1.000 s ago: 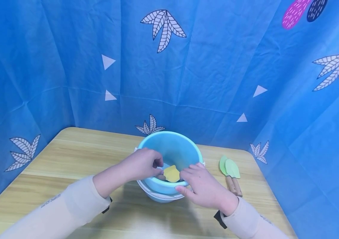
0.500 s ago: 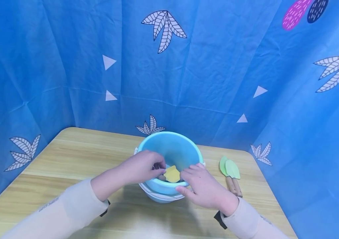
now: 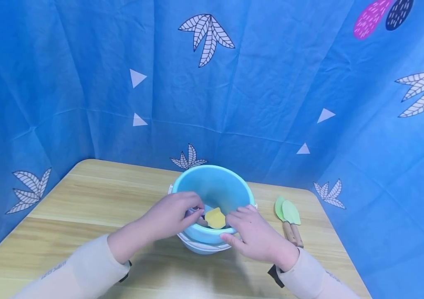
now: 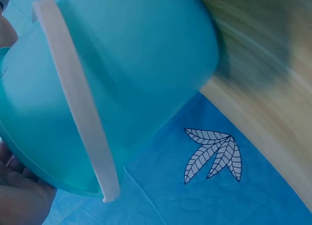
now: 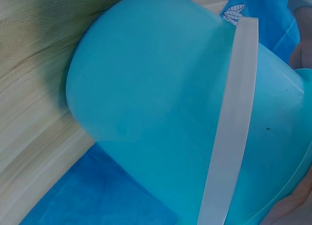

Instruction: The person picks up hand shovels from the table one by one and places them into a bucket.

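Note:
A light-blue bucket (image 3: 227, 187) stands on the table with its white handle (image 4: 78, 93) lowered across the near side. Inside lie a yellow flat piece (image 3: 215, 218) and a brown wooden end (image 3: 202, 222) beside it. My right hand (image 3: 251, 232) grips the near right rim, thumb outside and fingers over the edge. My left hand (image 3: 176, 214) is bent over the near left rim, thumb and fingertips close together just inside; I cannot tell whether they pinch anything. In the right wrist view the bucket's side (image 5: 146, 88) fills most of the picture.
Right of the bucket, two small green toy shovels (image 3: 290, 212) with wooden handles lie side by side on the wooden table (image 3: 122, 182). A blue patterned cloth (image 3: 271, 83) hangs behind the table and along both sides.
My left hand has drawn slightly left and back toward me at the rim, showing more of the bucket's inside. My right hand keeps its grip in the same place.

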